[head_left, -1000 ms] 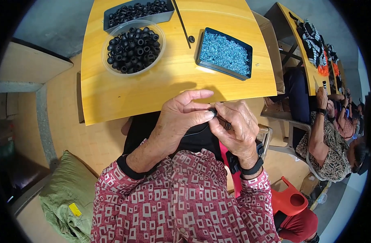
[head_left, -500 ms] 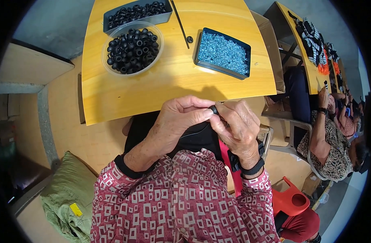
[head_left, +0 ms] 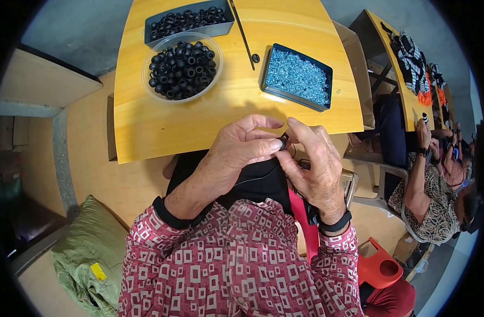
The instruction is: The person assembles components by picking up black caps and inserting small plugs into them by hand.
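By the surface's near edge [head_left: 199, 145], the left hand [head_left: 228, 142] pinches a small black piece [head_left: 283, 140], the right hand [head_left: 321, 169] parting its fingers beside it, apparently mid-adjustment, which calls for steadiness next.

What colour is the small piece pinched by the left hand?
The small piece is black, showing best in the head view.

Head cam (L of fisheye pair) is looking down from wearer's head, catching L hand [head_left: 235, 145] & R hand [head_left: 320, 165] nr, table [head_left: 147, 127] just beyond, edges bending.
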